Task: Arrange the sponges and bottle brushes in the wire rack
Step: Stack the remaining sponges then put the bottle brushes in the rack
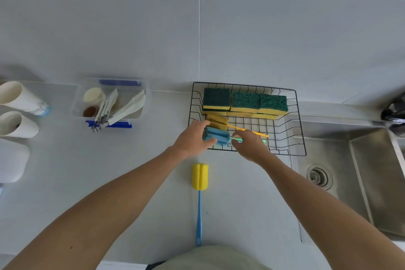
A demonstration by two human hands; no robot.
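A black wire rack (293,120) stands on the counter against the wall. Green-and-yellow sponges (245,103) are stacked along its back. A yellow bottle brush (217,122) with a yellow handle lies across the rack floor. My left hand (192,140) grips the blue foam head of a blue bottle brush (215,136) at the rack's front left. My right hand (248,145) pinches that brush's green handle. Another bottle brush (199,176), with a yellow head and a blue handle, lies on the counter in front of the rack.
A steel sink (355,160) with a drain is right of the rack, a dark tap (394,112) above it. A clear plastic box (109,101) of utensils sits to the left. White cups (17,112) lie at the far left.
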